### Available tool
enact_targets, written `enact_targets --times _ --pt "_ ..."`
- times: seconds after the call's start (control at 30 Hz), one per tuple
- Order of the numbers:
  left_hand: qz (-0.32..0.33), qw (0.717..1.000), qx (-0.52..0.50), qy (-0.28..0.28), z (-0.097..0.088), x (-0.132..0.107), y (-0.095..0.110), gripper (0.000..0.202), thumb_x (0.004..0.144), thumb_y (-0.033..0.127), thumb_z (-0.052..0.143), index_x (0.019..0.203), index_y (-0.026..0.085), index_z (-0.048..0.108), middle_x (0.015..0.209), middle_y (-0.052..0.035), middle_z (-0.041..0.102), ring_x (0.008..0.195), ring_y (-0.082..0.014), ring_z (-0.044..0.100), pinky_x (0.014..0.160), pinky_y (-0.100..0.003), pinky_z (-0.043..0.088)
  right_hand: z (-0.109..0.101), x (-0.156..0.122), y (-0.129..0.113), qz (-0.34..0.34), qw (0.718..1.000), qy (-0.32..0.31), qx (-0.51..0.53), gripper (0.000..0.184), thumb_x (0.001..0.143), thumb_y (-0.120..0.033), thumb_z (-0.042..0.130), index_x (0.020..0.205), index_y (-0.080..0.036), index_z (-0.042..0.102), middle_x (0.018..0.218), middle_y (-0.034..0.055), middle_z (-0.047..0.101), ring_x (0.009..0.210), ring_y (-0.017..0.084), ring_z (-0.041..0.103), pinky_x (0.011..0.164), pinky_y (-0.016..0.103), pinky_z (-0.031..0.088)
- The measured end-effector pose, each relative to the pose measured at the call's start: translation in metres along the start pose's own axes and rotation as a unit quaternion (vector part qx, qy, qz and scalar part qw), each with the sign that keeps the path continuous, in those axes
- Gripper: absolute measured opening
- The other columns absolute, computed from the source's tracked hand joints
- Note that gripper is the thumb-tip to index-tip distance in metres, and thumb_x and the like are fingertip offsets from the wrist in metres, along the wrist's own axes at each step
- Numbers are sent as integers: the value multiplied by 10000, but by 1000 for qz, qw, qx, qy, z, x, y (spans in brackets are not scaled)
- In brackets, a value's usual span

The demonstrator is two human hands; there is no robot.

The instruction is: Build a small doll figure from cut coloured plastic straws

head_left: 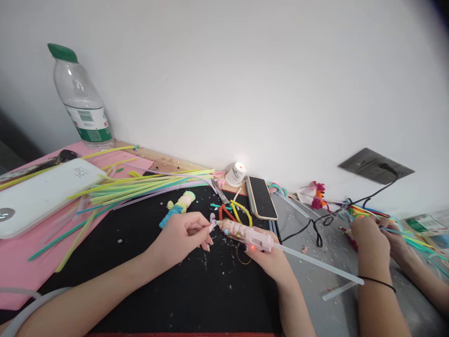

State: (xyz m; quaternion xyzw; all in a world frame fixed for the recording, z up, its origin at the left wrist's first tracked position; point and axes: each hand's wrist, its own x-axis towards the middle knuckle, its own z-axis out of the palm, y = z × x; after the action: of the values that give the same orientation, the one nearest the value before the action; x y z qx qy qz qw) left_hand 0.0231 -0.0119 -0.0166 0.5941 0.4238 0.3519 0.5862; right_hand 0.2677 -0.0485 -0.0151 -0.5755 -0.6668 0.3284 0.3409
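My left hand (182, 236) is closed in a pinch on a small pale purple twisted piece (212, 221), held right at the nozzle of a pink glue gun (245, 235). My right hand (270, 260) is wrapped round the glue gun, whose small red light glows. A clear glue stick (315, 262) juts from the gun's back toward the right. Both hands hover over a black mat (168, 281) dotted with scraps. A small blue and yellow figure (177, 208) lies just beyond my left hand.
A bundle of coloured pipe cleaners (140, 187), a white power bank (38, 194), a plastic bottle (82, 103), scissors (220, 194), a lit candle (236, 173) and a phone (262, 197) lie about. Another person's hands (375, 238) work on coloured strands at the right. A black cable (351, 208) runs to a wall socket (375, 166).
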Motion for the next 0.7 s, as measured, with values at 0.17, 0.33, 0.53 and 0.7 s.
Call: enact_targets --times 0.17,0.33,0.53,0.7 --pt "1 1000 7 2 1 -1 0 119 820 236 549 726 181 595 663 11 705 578 -134 689 602 -226 544 0 0 -3 -9 1000 2 -2 137 718 -339 638 668 -212 650 602 11 587 565 171 549 504 261 482" --pt "4 1000 15 7 0 -1 -1 110 811 241 550 727 185 594 662 14 707 576 -137 691 604 -233 549 1 -1 -2 12 1000 25 11 121 697 -316 656 693 -196 672 642 23 618 588 172 564 520 253 493" --pt "-1 1000 11 8 0 1 -1 82 796 235 560 737 186 588 656 20 705 576 -140 693 608 -245 551 1 -1 2 25 998 45 22 165 679 -322 686 744 -170 689 717 42 651 603 168 572 535 256 500" --pt "-1 1000 13 8 0 -1 -1 85 802 234 555 740 187 589 656 19 704 577 -139 692 616 -247 550 0 -1 6 46 997 43 52 265 661 -329 723 862 -158 707 827 72 700 677 199 622 609 293 534"
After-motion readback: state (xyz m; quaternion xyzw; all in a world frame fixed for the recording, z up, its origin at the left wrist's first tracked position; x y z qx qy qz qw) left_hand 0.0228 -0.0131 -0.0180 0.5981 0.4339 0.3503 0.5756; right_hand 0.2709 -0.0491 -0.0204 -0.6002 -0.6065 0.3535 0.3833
